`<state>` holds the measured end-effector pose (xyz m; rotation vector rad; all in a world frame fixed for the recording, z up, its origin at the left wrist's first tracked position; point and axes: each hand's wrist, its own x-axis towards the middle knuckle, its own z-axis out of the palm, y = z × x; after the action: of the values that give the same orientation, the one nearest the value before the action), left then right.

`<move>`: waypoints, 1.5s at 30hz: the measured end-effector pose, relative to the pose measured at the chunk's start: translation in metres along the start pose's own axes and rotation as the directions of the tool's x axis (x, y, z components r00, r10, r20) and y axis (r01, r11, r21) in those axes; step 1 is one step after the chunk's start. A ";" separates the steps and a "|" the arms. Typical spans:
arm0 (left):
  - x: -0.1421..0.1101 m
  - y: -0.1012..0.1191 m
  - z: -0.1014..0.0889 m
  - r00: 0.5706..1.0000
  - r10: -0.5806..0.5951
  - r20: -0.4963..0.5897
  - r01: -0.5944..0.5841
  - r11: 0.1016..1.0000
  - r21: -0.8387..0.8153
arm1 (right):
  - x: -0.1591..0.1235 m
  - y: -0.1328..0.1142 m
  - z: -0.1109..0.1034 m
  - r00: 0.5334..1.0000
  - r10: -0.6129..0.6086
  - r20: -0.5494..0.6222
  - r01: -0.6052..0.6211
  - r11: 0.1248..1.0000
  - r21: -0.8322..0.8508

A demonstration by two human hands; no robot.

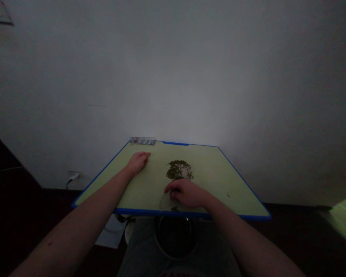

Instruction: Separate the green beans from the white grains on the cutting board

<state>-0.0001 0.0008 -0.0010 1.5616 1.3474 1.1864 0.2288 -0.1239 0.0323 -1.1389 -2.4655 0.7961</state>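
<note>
A loose pile of small dark green grains, like dried beans, is spread on the pale yellow tabletop, with some paler bits at its right side. My left hand rests to the left of the pile, fingers curled in and nothing visible in them. Just in front of the grains, my right hand has its fingers curled together over a clear round dish near the front edge. Whatever those fingertips may hold is hidden. A few dark bits show in the dish, partly covered by the hand.
A dark round pot sits on my lap below the table's blue front edge. A blurred flat item lies at the back left corner. One small reddish bit is at the right. Behind stands a grey wall.
</note>
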 end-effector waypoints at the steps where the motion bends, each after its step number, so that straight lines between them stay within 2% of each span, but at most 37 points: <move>1: 0.000 0.000 0.000 1.000 -0.005 0.003 0.005 1.000 0.000 | -0.004 0.001 -0.001 1.000 0.018 -0.013 -0.018 1.000 -0.002; 5: 0.001 -0.001 0.000 1.000 -0.015 -0.017 0.016 1.000 0.013 | -0.020 0.004 -0.004 0.991 0.112 -0.068 -0.112 0.994 0.006; 10: 0.001 0.000 0.000 1.000 -0.009 -0.014 0.009 1.000 0.008 | -0.035 0.010 -0.003 0.977 0.164 -0.137 -0.163 0.987 0.014; 22: 0.000 0.001 -0.002 1.000 -0.013 -0.005 0.013 1.000 0.019 | -0.064 0.017 0.004 0.918 0.367 -0.148 -0.332 0.918 0.216; 26: 0.000 0.002 -0.001 1.000 -0.019 -0.009 0.019 1.000 0.000 | -0.068 0.018 0.002 0.911 0.368 -0.186 -0.322 0.917 0.236; 30: -0.001 0.004 0.001 1.000 -0.018 -0.021 0.018 1.000 -0.011 | -0.047 0.009 0.000 0.926 0.271 -0.262 -0.212 0.949 0.234; 34: -0.002 0.004 0.002 1.000 -0.028 -0.012 0.028 0.999 -0.020 | -0.015 -0.006 0.007 0.975 0.119 -0.186 -0.092 0.984 0.150; 36: -0.002 0.004 0.002 1.000 -0.022 -0.008 0.022 0.999 -0.025 | -0.007 -0.009 0.012 0.982 0.100 -0.161 -0.086 0.992 0.087; 39: -0.002 0.005 0.001 1.000 -0.011 -0.006 0.011 1.000 -0.013 | -0.009 -0.006 0.015 0.980 0.123 -0.158 -0.117 0.992 0.045; 45: 0.001 0.001 0.000 1.000 -0.009 -0.020 0.009 1.000 0.001 | -0.028 0.003 0.010 0.961 0.216 -0.171 -0.206 0.976 0.074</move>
<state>0.0000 0.0012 0.0002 1.5466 1.3674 1.1989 0.2433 -0.1479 0.0210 -1.4047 -2.1887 0.7773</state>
